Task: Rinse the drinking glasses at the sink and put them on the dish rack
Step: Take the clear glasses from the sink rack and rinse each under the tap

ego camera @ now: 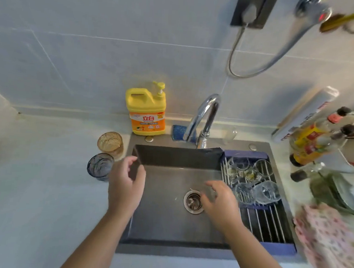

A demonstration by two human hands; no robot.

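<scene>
An amber glass and a blue glass stand upright on the white counter left of the sink. My left hand hovers over the sink's left edge, empty, fingers apart, close to the blue glass without touching it. Over the basin near the drain, my right hand is empty with its fingers spread. A roll-up dish rack spans the sink's right side and holds several clear glasses. The chrome tap shows no running water.
A yellow dish soap bottle and a blue sponge sit behind the sink. Another clear glass stands right of the tap. Bottles, stacked plates and a patterned cloth crowd the right counter.
</scene>
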